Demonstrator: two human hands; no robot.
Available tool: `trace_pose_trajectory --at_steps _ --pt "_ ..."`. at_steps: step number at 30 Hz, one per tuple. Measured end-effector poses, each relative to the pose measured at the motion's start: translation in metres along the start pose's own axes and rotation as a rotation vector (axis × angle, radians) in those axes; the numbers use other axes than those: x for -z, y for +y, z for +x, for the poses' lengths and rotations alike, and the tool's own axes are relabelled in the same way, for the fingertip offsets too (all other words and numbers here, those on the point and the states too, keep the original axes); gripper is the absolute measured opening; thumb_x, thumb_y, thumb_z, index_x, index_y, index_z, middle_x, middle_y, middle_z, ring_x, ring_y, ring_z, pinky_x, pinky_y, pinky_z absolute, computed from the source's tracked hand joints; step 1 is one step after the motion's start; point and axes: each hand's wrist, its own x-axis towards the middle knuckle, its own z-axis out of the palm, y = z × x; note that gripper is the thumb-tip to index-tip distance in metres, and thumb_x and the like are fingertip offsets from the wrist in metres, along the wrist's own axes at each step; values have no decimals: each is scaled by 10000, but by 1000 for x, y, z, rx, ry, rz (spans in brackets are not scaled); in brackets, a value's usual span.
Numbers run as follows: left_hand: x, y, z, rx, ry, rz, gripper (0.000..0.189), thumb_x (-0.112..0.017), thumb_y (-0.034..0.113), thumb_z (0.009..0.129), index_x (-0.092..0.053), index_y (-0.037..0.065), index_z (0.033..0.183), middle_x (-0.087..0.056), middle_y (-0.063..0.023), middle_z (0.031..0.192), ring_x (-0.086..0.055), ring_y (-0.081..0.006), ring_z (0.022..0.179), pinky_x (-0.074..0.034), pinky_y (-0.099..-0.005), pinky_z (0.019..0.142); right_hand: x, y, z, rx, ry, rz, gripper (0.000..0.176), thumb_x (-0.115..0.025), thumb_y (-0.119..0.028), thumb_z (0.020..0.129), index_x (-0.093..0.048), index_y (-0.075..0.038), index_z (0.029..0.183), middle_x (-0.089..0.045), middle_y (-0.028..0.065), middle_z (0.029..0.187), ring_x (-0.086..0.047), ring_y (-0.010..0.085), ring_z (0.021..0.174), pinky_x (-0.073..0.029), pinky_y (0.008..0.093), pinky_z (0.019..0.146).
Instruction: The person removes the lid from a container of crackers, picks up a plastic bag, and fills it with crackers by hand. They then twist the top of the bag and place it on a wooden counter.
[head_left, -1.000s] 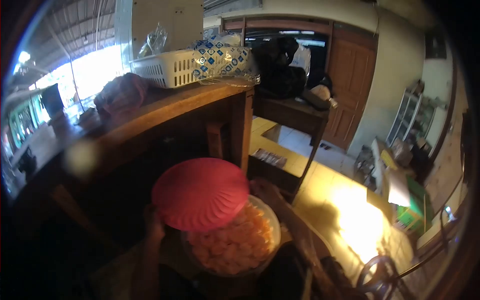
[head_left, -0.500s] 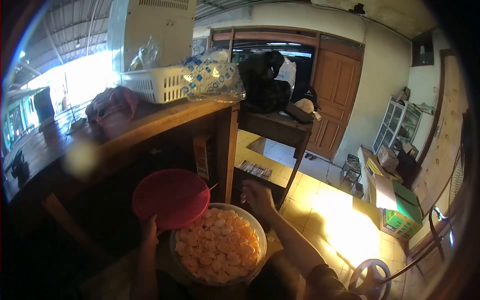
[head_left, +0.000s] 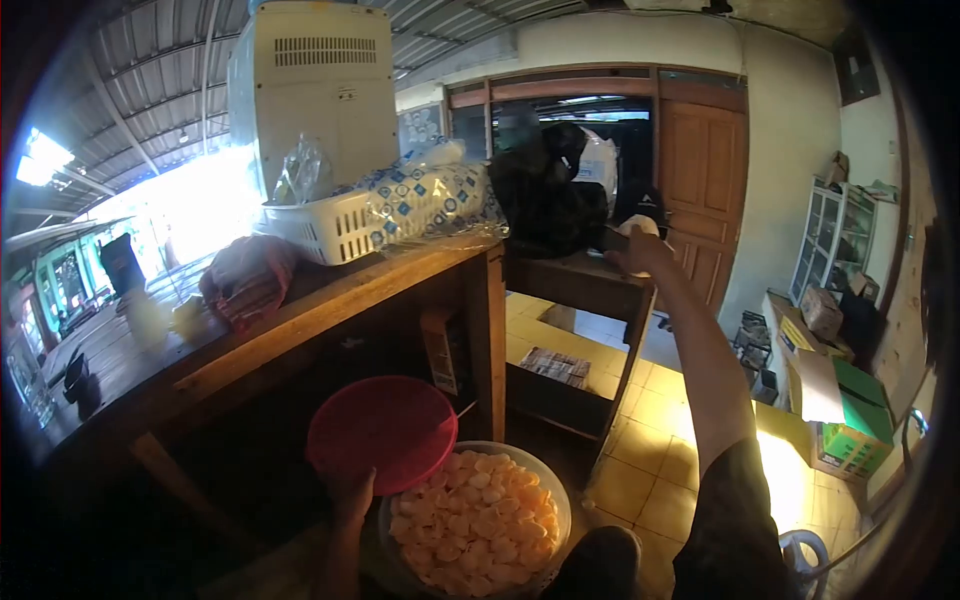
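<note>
Head view, single frame set.

Change noted: red lid (head_left: 381,432) sat over the clear tub (head_left: 556,487) one second back. It is now off, shifted up and to the left, tilted on edge against the tub's near-left rim. Orange-white crackers (head_left: 470,520) fully exposed, so the tub stands open for access.

Second change: right hand (head_left: 640,254) has left the tub rim. The arm is now stretched far forward to the dark far bench (head_left: 575,278), the hand beside a black bag (head_left: 545,200) and touching or just short of a pale object there; contact not resolvable.

Fingers:
- Left hand (head_left: 350,497): fingers closed around the lid's lower edge, holding it up. Thumb side hidden behind the lid.
- Right hand: seen from the back, small and backlit. Cannot tell whether the fingers are wide, narrow or gripping.

Location: tub low in frame, close to the person's body, below the wooden bench (head_left: 330,300). That bench carries a white basket (head_left: 320,228), a blue-patterned packet (head_left: 430,198) and a white appliance (head_left: 310,95).
</note>
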Motion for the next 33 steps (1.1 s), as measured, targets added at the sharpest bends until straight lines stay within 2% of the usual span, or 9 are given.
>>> trace_pose_trajectory --at_steps 4,7,10,16,20,22,23,25,33 --pt "5 -14 3 -145 -18 56 929 -783 292 727 -245 -48 1405 -244 -236 1464 -296 -364 1346 -300 -428 1103 9 -1 25 91 -254 -30 753 -695 -608 708 -629 3 1144 -630 213 1158 -619 325 1066 -475 373 910" --pt "17 -12 -11 -320 82 87 877 -779 267 731 -282 -56 1378 -322 -236 1408 -349 -352 1309 -318 -434 1086 7 5 29 109 -165 27 704 -729 -529 661 -656 33 1078 -662 199 1089 -647 306 1000 -508 368 852" --pt "16 -25 -1 -311 23 -222 799 -777 273 735 -357 -51 1332 -392 -226 1349 -392 -341 1271 -331 -432 1067 27 7 2 49 2 26 727 -762 -510 588 -651 20 1073 -667 199 1063 -650 303 1001 -514 372 855" --pt "29 -12 -7 -301 -58 -51 801 -760 331 753 -366 -58 1332 -385 -266 1358 -377 -406 1279 -315 -448 1072 34 46 4 -1 252 221 739 -793 -459 513 -641 2 1071 -645 217 1102 -644 321 1010 -522 388 855" --pt "9 -25 2 -305 -81 -127 772 -749 324 761 -378 -59 1319 -408 -267 1336 -406 -411 1247 -329 -457 1057 55 42 -16 18 227 302 743 -793 -392 502 -638 -2 1115 -651 195 1101 -627 314 1018 -493 373 869" --pt "-3 -42 17 -712 -54 324 739 -735 321 767 -390 -55 1302 -430 -273 1302 -430 -411 1217 -350 -463 1032 62 34 -27 97 19 330 774 -787 -369 516 -618 -18 1185 -646 195 1111 -628 303 1001 -492 355 856" --pt "-5 -40 15 -715 -56 324 739 -735 321 767 -390 -55 1302 -430 -273 1302 -430 -411 1217 -350 -463 1032 67 28 -32 92 20 329 774 -787 -369 516 -618 -18 1185 -646 195 1111 -628 303 1001 -492 355 856" --pt "7 4 -11 -435 -120 7 713 -729 320 767 -404 -47 1284 -446 -270 1274 -441 -410 1197 -368 -466 1006 77 17 -45 189 -284 290 804 -798 -356 537 -585 -6 1229 -599 199 1206 -581 266 1102 -463 336 931" --pt "3 10 -13 -397 -106 29 685 -719 313 771 -416 -32 1279 -460 -243 1262 -454 -393 1186 -371 -463 999 48 31 -23 315 -420 201 913 -757 -353 580 -435 -116 1402 -491 160 1375 -487 301 1240 -392 360 1032"
